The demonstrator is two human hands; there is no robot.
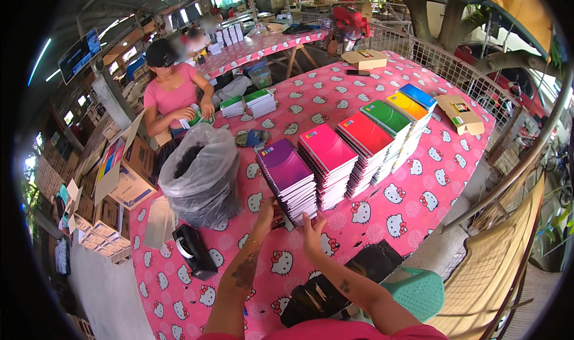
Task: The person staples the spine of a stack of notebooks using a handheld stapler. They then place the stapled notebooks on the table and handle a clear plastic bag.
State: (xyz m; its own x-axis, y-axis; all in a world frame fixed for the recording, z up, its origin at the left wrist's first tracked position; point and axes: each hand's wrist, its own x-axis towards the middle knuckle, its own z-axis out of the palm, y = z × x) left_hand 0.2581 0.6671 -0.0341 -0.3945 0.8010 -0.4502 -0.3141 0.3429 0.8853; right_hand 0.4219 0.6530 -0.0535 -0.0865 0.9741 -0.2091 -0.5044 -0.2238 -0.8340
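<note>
A tall stack of purple spiral notebooks (287,162) stands on the pink patterned table, closest to me in a row of stacks. My left hand (268,216) is curled at its lower left corner, with some fingers hidden beside the stack. Against the lower front of the same stack rests my right hand (312,229), fingers apart and pointing up. Behind it run stacks of pink notebooks (327,149), red notebooks (365,134), green notebooks (387,118), yellow notebooks (408,106) and blue notebooks (417,95).
Left of the stacks sits a large plastic bag (200,178); a black tape dispenser (194,251) stands nearer. A torn black sheet (341,283) lies by my right forearm, beside a green stool (415,293). Across the table, a person (176,92) handles notebooks. Open cartons (128,167) stand left.
</note>
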